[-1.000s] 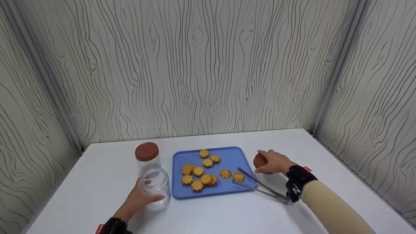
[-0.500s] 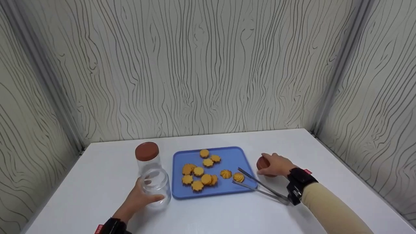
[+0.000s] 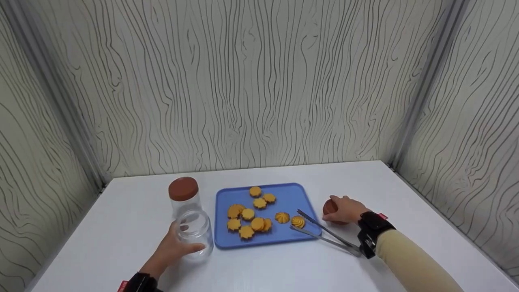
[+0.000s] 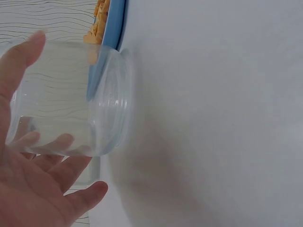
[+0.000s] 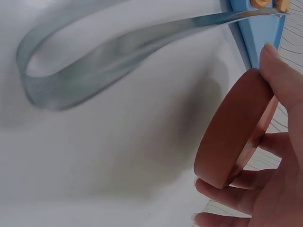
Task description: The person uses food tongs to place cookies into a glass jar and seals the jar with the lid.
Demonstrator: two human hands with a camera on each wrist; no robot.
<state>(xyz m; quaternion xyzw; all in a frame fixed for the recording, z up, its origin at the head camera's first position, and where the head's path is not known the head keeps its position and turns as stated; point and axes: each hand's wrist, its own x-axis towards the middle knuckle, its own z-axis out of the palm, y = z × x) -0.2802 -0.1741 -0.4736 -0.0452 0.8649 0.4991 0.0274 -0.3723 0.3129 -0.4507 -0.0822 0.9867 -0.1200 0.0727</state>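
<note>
On the left of the table, my left hand (image 3: 175, 245) grips an open-topped clear jar (image 3: 195, 235), the thumb on its near side. In the left wrist view the fingers (image 4: 71, 171) show around the jar's wall and nothing is inside it. To the right of the tray, my right hand (image 3: 349, 209) holds a round brown lid (image 5: 235, 130) by its edge, between thumb and fingers. Whether the lid touches the table cannot be told. Metal tongs (image 3: 336, 239) lie spread near the right hand, their tips over the blue tray (image 3: 286, 239).
Several yellow cookies lie on the tray, among them a swirled cookie (image 3: 297, 221) beside the tong tips. A second clear jar with a brown lid (image 3: 183, 189) stands behind the held jar. Wood-patterned panels (image 3: 251, 89) enclose the back and sides of the white table (image 3: 259, 267).
My right hand has shifted slightly right and nearer to me with the brown lid. The left hand and its jar have stayed where they were.
</note>
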